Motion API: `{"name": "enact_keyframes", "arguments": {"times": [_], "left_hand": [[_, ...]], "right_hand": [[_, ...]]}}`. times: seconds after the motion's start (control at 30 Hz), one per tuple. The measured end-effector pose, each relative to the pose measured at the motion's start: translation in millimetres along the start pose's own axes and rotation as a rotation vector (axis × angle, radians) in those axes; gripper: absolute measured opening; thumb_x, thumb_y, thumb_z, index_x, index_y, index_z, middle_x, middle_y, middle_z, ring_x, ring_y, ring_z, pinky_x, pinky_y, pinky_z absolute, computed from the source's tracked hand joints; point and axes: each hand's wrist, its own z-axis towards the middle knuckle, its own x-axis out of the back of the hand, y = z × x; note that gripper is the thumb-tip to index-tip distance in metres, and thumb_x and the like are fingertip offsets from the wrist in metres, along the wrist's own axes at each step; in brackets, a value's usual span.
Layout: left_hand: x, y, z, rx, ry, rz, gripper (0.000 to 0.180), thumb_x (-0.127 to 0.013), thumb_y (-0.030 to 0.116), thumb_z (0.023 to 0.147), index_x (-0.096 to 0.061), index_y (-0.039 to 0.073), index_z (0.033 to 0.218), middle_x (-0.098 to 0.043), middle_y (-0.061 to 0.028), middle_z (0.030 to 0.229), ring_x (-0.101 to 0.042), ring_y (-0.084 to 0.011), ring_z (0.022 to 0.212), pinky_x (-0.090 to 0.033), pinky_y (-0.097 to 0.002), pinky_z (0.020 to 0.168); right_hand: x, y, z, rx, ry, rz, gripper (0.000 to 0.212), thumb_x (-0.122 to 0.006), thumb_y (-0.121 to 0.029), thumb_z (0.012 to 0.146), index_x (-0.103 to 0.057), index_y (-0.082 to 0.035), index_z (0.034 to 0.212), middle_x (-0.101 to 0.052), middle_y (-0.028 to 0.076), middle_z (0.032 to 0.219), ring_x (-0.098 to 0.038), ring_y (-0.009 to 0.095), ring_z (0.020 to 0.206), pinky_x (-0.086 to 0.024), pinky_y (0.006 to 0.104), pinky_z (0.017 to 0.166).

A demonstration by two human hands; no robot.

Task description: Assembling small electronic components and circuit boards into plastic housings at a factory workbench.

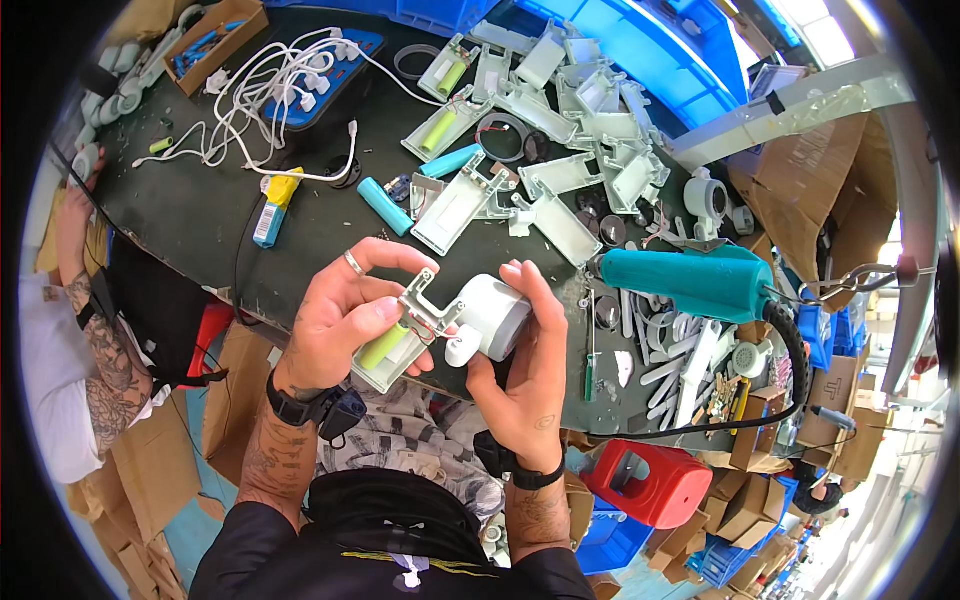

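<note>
Between the thumb and fingers of my left hand (pixel 345 310) is a white plastic housing half (pixel 412 345) with a green battery cell (pixel 383 346) lying in it. My right hand (pixel 530 385) is closed around a round white housing with a grey rim (pixel 494 318), a small white knob sticking out at its left. Thin wires, one of them red, show between the two parts, which sit close together; whether they touch I cannot tell. Both are held above the near edge of the dark table (pixel 200 230).
A teal electric screwdriver (pixel 685 284) hangs at the right on a hook. White housing halves (pixel 600 130) are piled at the back. Tangled white cables (pixel 290 90) lie at the back left, near a yellow-and-blue tool (pixel 275 208). Another person's tattooed arm (pixel 110 370) is at the far left.
</note>
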Motion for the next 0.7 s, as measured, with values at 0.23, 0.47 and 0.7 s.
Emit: {"name": "enact_keyframes", "arguments": {"times": [0.23,0.47,0.7], "left_hand": [[-0.1,1.4,-1.6,-0.004,0.019,-0.008,0.045,-0.052,0.008,0.104,-0.048,-0.005,0.147,-0.077,-0.0223,0.108,-0.079,-0.0238,0.081,-0.067,-0.0344,0.072],[1.3,-3.5,-7.4,-0.066,-0.084,-0.005,0.043,-0.052,0.006,0.100,-0.049,-0.007,0.141,-0.077,-0.0221,0.113,-0.078,-0.0234,0.088,-0.066,-0.0351,0.075],[3.0,-6.1,-5.8,-0.107,-0.134,0.028,0.035,-0.051,0.006,0.104,-0.053,-0.008,0.137,-0.076,-0.0207,0.117,-0.076,-0.0209,0.093,-0.065,-0.0365,0.082]], "right_hand": [[-2.4,-1.3,2.3,0.005,0.014,-0.010,0.089,-0.061,0.021,0.077,-0.039,-0.002,0.159,-0.046,0.019,0.161,-0.047,0.030,0.150,-0.039,0.0448,0.125],[-4.8,-8.4,4.7,-0.066,-0.022,0.121,0.084,-0.066,0.020,0.081,-0.041,-0.003,0.158,-0.043,0.021,0.164,-0.047,0.032,0.152,-0.040,0.0464,0.125],[5.7,-13.8,4.0,-0.071,-0.101,0.309,0.076,-0.064,0.009,0.088,-0.043,-0.002,0.159,-0.041,0.021,0.164,-0.047,0.033,0.151,-0.043,0.0477,0.123]]}}
